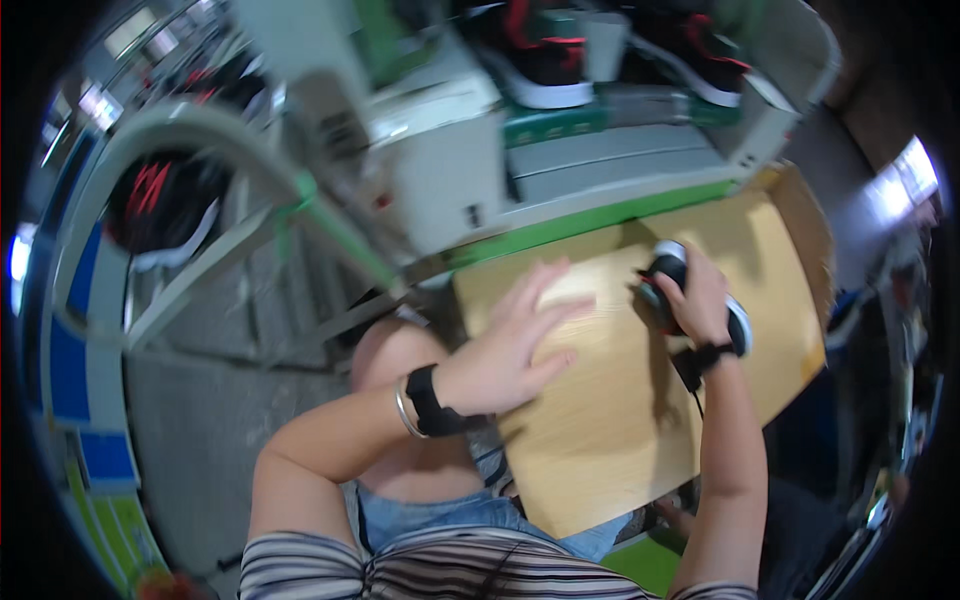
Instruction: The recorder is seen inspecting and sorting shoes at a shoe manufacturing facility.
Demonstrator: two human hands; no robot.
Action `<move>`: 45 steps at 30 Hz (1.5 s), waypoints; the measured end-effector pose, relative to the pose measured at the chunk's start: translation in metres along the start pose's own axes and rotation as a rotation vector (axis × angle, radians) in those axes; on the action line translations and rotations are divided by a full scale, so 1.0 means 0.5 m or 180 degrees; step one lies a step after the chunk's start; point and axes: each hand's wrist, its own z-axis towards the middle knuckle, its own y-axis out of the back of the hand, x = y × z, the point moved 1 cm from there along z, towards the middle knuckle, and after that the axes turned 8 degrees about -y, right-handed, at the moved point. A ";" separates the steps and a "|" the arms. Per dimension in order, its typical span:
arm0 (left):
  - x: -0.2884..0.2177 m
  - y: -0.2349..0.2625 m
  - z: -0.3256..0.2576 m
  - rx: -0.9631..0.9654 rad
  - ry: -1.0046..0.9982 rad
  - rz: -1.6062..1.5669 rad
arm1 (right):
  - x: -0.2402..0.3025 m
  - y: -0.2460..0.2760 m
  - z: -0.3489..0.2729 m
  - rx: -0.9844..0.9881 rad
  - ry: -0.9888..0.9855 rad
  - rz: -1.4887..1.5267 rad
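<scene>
My right hand point(703, 303) grips a black shoe point(664, 268) with a white sole just above a light wooden board point(600, 430). The fingers and palm cover the shoe's middle, while its two ends show on either side of the hand. To the left, my left hand point(512, 350) hovers over the board's left part, its fingers spread and slightly blurred, with nothing in it. Dark straps circle both wrists; a thin cord hangs by the right one.
Beyond the board stands a grey and green machine point(440, 170) bearing two black shoes point(545, 65) with red details and white soles. A curved tubular frame point(180, 118) rises at left, with another black shoe point(160, 205) behind it. Raised cardboard point(800, 225) borders the board's right side.
</scene>
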 end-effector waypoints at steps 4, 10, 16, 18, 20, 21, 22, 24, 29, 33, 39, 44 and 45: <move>-0.017 0.010 -0.144 0.0797 0.0791 0.0308 | 0.020 0.020 -0.110 0.0017 0.0563 0.0462; -0.037 0.049 -0.341 0.0265 0.0928 0.1422 | 0.063 0.013 -0.255 0.0140 0.1319 0.0382; 0.080 0.066 -0.461 -0.1378 0.2447 -0.1640 | -0.003 -0.026 -0.333 -0.0374 -0.0463 0.1100; 0.250 0.047 -0.577 -0.0966 0.2683 0.0481 | 0.034 -0.019 -0.337 -0.0310 -0.0409 0.1062; 0.314 0.032 -0.568 -0.1026 0.2599 0.1343 | 0.067 -0.008 -0.345 -0.0325 -0.0315 0.0728; 0.335 0.036 -0.559 -0.1110 0.2515 0.2270 | 0.086 -0.009 -0.351 -0.0312 -0.0187 0.0460; 0.365 0.037 -0.532 -0.1107 0.2463 0.2219 | 0.098 -0.007 -0.360 -0.0542 0.0093 -0.0034; 0.410 0.048 -0.498 -0.0616 0.2962 0.1625 | 0.160 -0.003 -0.377 -0.0468 0.0440 -0.0843; 0.467 0.032 -0.460 -0.0736 0.2921 0.2090 | 0.229 -0.013 -0.380 -0.0571 0.0541 -0.0131; 0.496 0.035 -0.466 -0.0746 0.3048 0.1813 | 0.197 -0.069 -0.398 -0.0470 -0.0315 0.1256; 0.497 0.033 -0.466 -0.0675 0.2918 0.1975 | 0.179 -0.120 -0.414 -0.0321 -0.0809 0.2172; 0.506 0.015 -0.478 -0.0740 0.3003 0.2165 | 0.180 -0.109 -0.413 -0.0126 -0.0782 0.2178; 0.508 0.013 -0.477 -0.0728 0.3034 0.2189 | 0.178 -0.108 -0.414 -0.0134 -0.0795 0.2163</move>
